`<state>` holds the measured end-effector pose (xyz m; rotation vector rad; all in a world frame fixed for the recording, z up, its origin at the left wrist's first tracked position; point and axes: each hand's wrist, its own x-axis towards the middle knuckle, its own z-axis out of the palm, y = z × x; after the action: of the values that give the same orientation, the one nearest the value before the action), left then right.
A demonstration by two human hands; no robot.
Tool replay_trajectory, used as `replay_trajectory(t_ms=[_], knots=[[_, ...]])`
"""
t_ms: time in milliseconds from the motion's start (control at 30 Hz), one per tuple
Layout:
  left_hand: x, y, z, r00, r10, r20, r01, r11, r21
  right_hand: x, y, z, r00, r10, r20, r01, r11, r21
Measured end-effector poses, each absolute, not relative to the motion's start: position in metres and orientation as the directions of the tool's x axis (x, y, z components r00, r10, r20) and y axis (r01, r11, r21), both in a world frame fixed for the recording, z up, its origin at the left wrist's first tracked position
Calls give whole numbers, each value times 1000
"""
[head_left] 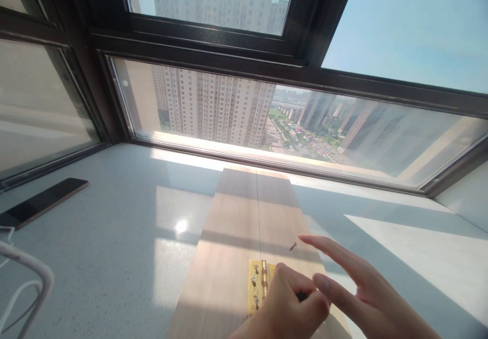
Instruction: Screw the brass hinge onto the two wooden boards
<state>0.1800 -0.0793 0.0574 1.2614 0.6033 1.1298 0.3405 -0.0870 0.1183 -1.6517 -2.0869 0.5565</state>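
Two pale wooden boards lie side by side, with a thin seam between them. Across that seam sits a brass hinge, several screws showing in its left leaf; most of its right leaf is hidden. My left hand is closed in a fist over the right leaf, and a dark bit of something shows between its fingers, too little to name. With fingers stretched and apart, my right hand is beside the fist, its thumb close to it. Near the right index fingertip, a loose screw rests on the right board.
The boards lie on a speckled white windowsill. A phone lies at the left, and a white cable or tube curves in the lower left corner. Beyond the boards' far end stands a dark-framed window.
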Motion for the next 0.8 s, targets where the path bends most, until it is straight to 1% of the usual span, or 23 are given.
replay_trajectory(t_ms=[133, 200, 367, 567, 733, 800], knots=[[169, -72, 61, 503, 859, 94, -285, 62, 956, 342, -89, 123, -222, 973, 70, 812, 224, -539], [164, -68, 63, 524, 849, 60, -274, 102, 956, 343, -89, 125, -220, 973, 68, 825, 223, -519], [156, -64, 66, 476, 877, 63, -432, 171, 885, 344, -88, 128, -234, 970, 72, 850, 240, -470], [163, -73, 57, 382, 921, 73, -381, 85, 921, 337, -89, 131, -222, 969, 105, 860, 245, -447], [170, -82, 59, 202, 974, 98, -222, -52, 974, 333, -92, 137, -248, 961, 119, 855, 275, -439], [173, -86, 59, 168, 979, 114, -162, -86, 983, 333, -93, 137, -245, 962, 125, 860, 275, -430]])
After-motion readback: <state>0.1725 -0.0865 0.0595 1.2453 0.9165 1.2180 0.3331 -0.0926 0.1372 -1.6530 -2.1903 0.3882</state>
